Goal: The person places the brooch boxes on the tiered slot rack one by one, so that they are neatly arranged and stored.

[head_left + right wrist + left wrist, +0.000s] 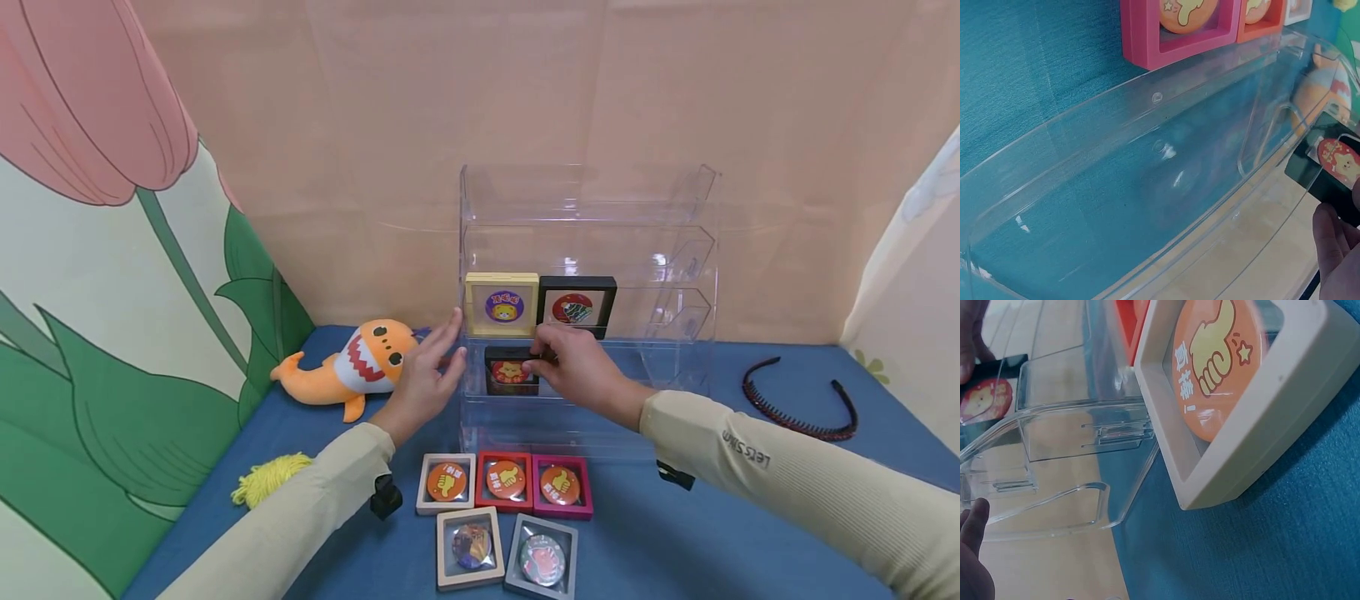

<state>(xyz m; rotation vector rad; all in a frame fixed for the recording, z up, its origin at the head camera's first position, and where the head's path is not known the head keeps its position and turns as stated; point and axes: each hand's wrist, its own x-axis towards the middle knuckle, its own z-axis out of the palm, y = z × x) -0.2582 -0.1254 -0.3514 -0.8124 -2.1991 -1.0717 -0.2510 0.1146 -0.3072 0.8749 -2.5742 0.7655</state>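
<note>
A table is covered by a blue cloth (675, 542), and on it a clear tiered display rack (587, 215) has been set. An orange shark plush (333, 383) is placed to the left of the rack. The left hand (427, 371) is held at the rack's left edge, its fingers extended and the thumb spread from them; whether the rack is touched cannot be told. The right hand (581, 360) is brought to the rack's front, thumb and fingers clamped on a black-framed star badge (511, 372). To the rack's right a dark toothed headband (831, 433) is laid; to its left, nearer the wearer, a yellow yarn skein (272, 478). In front of the rack, white (446, 483), red (505, 481) and magenta framed badges (560, 486) are lined up.

The black-framed star badge is located at the left of the rack, one tier below a cream-framed badge (502, 306). It is gripped by its right side, the rest being left uncovered to the left of the fingertips. Its frame is squarish and dark; inside, a round red badge (1338, 160) is printed with a pale yellow, smiling star.
</note>
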